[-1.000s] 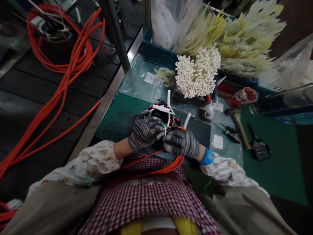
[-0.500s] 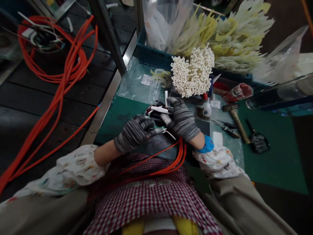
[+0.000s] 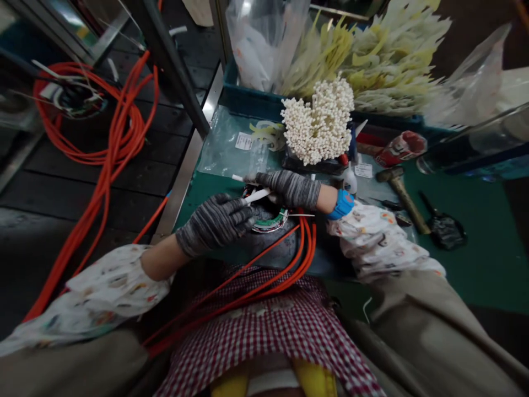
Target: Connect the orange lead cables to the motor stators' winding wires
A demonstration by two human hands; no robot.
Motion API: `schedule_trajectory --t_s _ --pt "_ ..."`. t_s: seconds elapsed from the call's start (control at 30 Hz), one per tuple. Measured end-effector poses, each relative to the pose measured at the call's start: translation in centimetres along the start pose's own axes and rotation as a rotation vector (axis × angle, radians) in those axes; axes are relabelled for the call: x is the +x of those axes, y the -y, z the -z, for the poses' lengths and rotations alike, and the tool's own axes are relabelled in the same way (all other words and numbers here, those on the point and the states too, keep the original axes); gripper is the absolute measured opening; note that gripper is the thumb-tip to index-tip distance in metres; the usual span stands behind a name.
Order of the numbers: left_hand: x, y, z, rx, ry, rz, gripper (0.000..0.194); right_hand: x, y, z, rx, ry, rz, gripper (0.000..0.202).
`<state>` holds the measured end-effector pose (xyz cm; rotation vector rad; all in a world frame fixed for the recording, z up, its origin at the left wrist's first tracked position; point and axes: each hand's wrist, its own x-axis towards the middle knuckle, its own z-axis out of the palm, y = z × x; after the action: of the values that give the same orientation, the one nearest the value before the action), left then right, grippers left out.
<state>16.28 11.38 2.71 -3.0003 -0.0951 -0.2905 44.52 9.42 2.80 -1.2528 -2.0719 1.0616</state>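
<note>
Both my hands wear grey striped knit gloves. Between them a white tube (image 3: 258, 196) lies slanted above a round wound ring (image 3: 270, 225), which has a green band and wires along its edge. My left hand (image 3: 217, 225) pinches the tube's lower left end. My right hand (image 3: 291, 188) is closed around its upper right end, and its fingers hide part of the tube and the ring. Orange cables (image 3: 305, 248) leave the ring on its near right side and cross my checked apron. Another white tube end shows beyond my right fingertips.
A bundle of thin white tubes (image 3: 318, 124) stands behind my hands. Farther back, a blue bin (image 3: 258, 105) holds yellowish strips. A hammer (image 3: 404, 199), a red can (image 3: 400, 148) and a dark brush-like tool (image 3: 448, 230) lie right. Coiled orange cable (image 3: 88, 160) lies left.
My right hand has turned and moved left across the ring, and my left hand has come to the white tube's end. More of the ring's near edge now shows.
</note>
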Motion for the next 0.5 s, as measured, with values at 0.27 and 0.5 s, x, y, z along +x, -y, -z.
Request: schedule_trajectory --t_s 0.27,0.5 --pt "-0.9 0.6 -3.6 -0.013 -0.199 0.052 0.025 -7.2 -0.4 2.5 -0.526 -0.572 0.055 0.032" --pt "0.5 1.2 -5.7 -0.182 -0.340 -0.003 0.026 -4.7 -2.3 3.6 -0.761 -0.698 -0.205 0.019"
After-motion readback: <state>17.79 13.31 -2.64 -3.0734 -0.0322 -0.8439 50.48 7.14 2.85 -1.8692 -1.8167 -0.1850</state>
